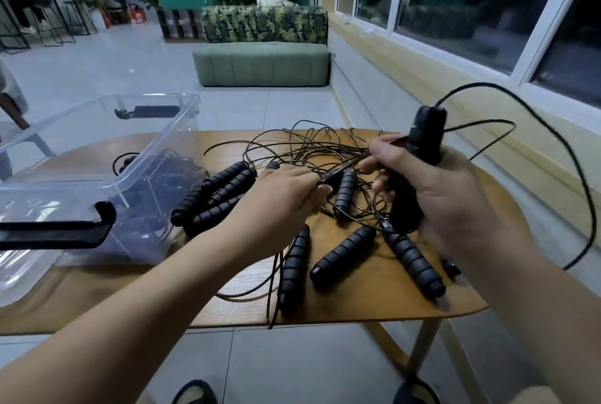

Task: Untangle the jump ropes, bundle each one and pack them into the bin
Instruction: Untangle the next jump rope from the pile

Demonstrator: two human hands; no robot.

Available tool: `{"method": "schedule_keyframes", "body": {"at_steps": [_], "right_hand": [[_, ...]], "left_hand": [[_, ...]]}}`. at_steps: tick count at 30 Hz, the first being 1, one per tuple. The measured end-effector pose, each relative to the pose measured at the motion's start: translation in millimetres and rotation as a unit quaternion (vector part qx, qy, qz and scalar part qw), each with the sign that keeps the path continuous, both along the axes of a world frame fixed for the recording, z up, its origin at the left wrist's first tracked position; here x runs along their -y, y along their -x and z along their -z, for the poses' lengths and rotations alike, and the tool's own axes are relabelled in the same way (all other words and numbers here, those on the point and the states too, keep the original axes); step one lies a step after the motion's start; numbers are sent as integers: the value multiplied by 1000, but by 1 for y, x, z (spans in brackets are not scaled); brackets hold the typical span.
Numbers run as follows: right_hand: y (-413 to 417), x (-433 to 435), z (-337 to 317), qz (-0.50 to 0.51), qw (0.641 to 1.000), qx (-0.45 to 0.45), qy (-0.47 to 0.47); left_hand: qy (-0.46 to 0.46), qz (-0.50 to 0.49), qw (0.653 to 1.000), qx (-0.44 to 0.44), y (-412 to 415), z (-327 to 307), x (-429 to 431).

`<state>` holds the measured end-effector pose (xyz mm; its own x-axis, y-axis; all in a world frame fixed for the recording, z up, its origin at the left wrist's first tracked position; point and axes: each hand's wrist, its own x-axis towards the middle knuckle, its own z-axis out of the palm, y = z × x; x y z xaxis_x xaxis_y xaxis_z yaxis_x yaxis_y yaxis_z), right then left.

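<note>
A tangle of thin black jump-rope cords (pixel 312 146) lies on the wooden table (pixel 357 293), with several black ribbed handles (pixel 344 252) spread around it. My right hand (pixel 455 205) grips two black handles (pixel 426 136) upright above the table's right side, and a cord loops off them to the right. My left hand (pixel 286 195) pinches a cord near a handle (pixel 344 192) at the middle of the tangle. The clear plastic bin (pixel 107 176) with black latches stands at the left and holds dark bundled ropes.
Three handles (pixel 214 198) lie side by side against the bin's right wall. The table's right and near edges drop to a tiled floor. A green bench (pixel 260 63) stands far behind, windows run along the right, and people sit in the background.
</note>
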<state>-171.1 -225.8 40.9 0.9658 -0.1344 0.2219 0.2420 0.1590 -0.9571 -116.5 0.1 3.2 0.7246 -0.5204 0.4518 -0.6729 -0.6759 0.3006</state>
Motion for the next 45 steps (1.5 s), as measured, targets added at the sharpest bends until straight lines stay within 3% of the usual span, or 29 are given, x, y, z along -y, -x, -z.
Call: {"method": "schedule_keyframes", "body": {"at_steps": [4, 9, 31, 37, 45], "right_hand": [[1, -18, 14, -42, 995, -9, 88], [-1, -21, 15, -16, 990, 9, 137], [-9, 36, -23, 155, 987, 39, 1], [0, 6, -8, 54, 999, 0, 10], [9, -30, 10, -55, 991, -49, 110]], "left_hand": [[-20, 6, 999, 28, 1, 1, 7], [-7, 23, 1000, 21, 1, 2, 6], [-22, -20, 999, -43, -4, -12, -17], [-11, -3, 1000, -22, 3, -10, -10], [-3, 44, 999, 17, 19, -17, 8]]}}
